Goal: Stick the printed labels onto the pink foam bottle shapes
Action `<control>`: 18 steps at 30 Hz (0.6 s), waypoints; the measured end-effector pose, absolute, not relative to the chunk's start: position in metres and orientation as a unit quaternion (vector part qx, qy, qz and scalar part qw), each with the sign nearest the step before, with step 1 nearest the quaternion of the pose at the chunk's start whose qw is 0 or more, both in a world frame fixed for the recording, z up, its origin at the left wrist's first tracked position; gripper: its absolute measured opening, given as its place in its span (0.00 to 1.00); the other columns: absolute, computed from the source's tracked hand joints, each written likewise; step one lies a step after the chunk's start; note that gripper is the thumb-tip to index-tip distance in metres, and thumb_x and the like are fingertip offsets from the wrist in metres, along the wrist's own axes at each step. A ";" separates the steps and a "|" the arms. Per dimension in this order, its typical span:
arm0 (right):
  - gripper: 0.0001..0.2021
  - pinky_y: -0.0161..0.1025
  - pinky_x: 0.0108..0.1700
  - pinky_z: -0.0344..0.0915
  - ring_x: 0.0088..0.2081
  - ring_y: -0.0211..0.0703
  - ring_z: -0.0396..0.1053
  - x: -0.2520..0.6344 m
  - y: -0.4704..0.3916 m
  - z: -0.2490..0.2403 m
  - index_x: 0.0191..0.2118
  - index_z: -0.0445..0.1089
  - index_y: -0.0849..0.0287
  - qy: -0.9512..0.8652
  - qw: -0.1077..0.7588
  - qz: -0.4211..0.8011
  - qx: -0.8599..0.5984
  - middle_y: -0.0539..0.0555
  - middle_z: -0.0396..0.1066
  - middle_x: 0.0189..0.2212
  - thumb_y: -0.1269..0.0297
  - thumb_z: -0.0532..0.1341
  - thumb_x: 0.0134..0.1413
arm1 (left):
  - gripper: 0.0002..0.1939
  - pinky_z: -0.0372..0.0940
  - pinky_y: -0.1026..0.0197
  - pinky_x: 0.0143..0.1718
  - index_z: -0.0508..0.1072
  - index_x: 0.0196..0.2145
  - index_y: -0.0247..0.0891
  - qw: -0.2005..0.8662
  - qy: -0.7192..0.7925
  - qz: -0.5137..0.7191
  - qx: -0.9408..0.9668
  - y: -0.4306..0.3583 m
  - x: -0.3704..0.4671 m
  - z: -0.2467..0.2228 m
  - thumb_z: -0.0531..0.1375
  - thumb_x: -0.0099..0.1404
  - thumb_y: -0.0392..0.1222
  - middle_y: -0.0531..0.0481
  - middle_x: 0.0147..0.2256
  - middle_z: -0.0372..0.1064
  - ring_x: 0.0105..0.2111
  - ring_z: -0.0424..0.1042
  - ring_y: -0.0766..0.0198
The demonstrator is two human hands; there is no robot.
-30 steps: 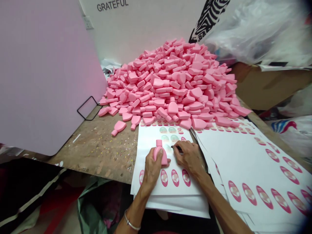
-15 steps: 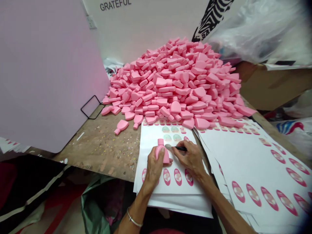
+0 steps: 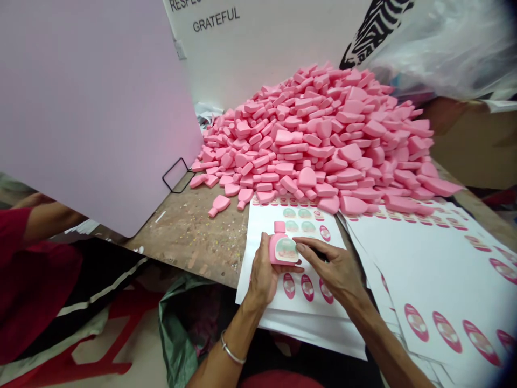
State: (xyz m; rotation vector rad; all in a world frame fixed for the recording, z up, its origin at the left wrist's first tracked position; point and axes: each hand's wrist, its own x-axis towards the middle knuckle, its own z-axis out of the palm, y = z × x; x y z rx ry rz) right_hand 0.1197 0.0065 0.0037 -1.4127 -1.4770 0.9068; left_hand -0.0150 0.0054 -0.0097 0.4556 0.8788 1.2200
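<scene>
Left fingers (image 3: pixel 264 242) hold one bottle (image 3: pixel 278 241) (bearing one label (image 3: pixel 286 251)).

A pink bottle (image 3: pixel 277 237) — upright, neck up — sits in the left hand (image 3: pixel 263 272), a pale-green label (image 3: pixel 286 250) over its front.

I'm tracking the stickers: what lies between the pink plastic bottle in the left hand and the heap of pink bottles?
The head view shows part of the white paper sheet there, with rounded pale-green stickers and small pink ones.
</scene>
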 end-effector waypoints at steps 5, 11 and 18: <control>0.14 0.39 0.38 0.70 0.36 0.45 0.73 0.118 0.004 -0.002 0.38 0.78 0.55 -0.597 0.440 0.359 -0.567 0.53 0.78 0.34 0.53 0.63 0.51 | 0.30 0.73 0.58 0.30 0.73 0.42 0.30 0.708 0.394 0.546 0.214 0.002 -0.016 -0.009 0.51 0.64 0.62 0.42 0.33 0.75 0.32 0.76 0.57; 0.13 0.37 0.35 0.68 0.33 0.42 0.72 0.115 0.003 -0.002 0.37 0.77 0.55 -0.598 0.440 0.346 -0.573 0.51 0.77 0.32 0.52 0.63 0.50 | 0.29 0.72 0.60 0.28 0.72 0.43 0.33 0.701 0.387 0.550 0.237 0.000 -0.018 -0.009 0.48 0.65 0.61 0.43 0.34 0.75 0.33 0.76 0.57; 0.14 0.38 0.32 0.68 0.29 0.41 0.71 0.111 0.003 -0.001 0.36 0.77 0.55 -0.609 0.447 0.312 -0.577 0.52 0.77 0.29 0.52 0.63 0.50 | 0.28 0.72 0.60 0.29 0.72 0.42 0.34 0.701 0.387 0.546 0.246 0.000 -0.019 -0.006 0.48 0.65 0.62 0.43 0.35 0.75 0.34 0.76 0.57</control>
